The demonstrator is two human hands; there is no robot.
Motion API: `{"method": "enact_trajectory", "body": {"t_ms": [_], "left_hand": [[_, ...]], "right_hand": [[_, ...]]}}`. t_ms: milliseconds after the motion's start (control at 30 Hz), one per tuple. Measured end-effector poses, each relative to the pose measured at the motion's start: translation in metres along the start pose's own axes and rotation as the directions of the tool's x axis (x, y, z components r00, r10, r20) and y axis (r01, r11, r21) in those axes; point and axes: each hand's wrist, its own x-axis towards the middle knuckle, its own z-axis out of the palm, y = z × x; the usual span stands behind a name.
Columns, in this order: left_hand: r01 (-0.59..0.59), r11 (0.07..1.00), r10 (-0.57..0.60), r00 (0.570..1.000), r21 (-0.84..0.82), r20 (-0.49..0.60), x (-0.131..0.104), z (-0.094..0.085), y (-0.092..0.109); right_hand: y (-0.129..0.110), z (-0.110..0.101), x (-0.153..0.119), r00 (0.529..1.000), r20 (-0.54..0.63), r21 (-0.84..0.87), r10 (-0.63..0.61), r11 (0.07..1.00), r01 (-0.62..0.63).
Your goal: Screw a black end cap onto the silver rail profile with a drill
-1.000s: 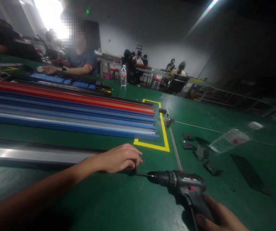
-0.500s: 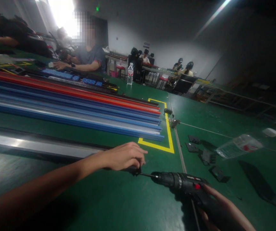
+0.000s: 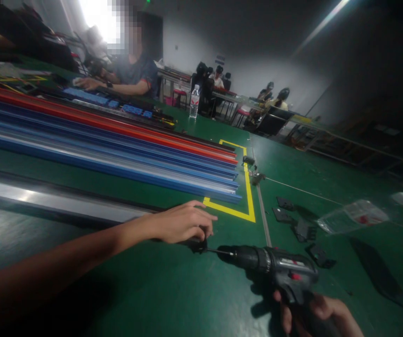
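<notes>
My left hand rests over the near end of a long grey and black metal rail and pinches a small black end piece against it. My right hand grips the handle of a black cordless drill at the lower right. The drill lies nearly level and its thin bit points left, with the tip touching the black end piece under my left fingers.
Long red, blue and silver rails lie stacked behind, ending at a yellow taped outline. Several black plastic parts, a clear plastic bag and a flat black strip lie to the right. A person works across the table; a water bottle stands farther back.
The view has shifted a little. My right hand has slid lower on the drill handle, and the drill stays pressed to the end piece under my left hand.
</notes>
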Motion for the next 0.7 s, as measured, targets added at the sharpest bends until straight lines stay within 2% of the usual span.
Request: {"method": "enact_trajectory", "body": {"t_ms": [167, 300, 400, 600, 700], "left_hand": [[-0.052, 0.998, 0.053, 0.998, 0.022, -0.035, -0.002, 0.0, 0.0], [-0.079, 0.996, 0.08, 0.996, 0.038, -0.038, -0.003, 0.0, -0.001], [-0.106, 0.992, 0.108, 0.994, 0.068, -0.027, -0.004, 0.001, -0.002], [-0.221, 0.957, 0.231, 0.972, 0.189, -0.03, -0.004, 0.0, -0.001], [-0.235, 0.94, 0.248, 0.969, 0.248, -0.023, -0.003, -0.002, 0.004]], "right_hand": [[0.001, -0.009, 0.007, 0.992, 0.022, -0.029, -0.128, 0.991, 0.128], [-0.007, -0.012, 0.012, 0.99, 0.133, 0.026, -0.048, 0.999, 0.045], [-0.012, -0.013, 0.014, 0.979, 0.198, 0.059, -0.054, 0.997, 0.043], [-0.009, -0.018, 0.015, 0.975, 0.215, 0.06, -0.06, 0.997, 0.048], [-0.008, -0.017, 0.013, 0.971, 0.219, 0.062, -0.093, 0.995, 0.082]]}}
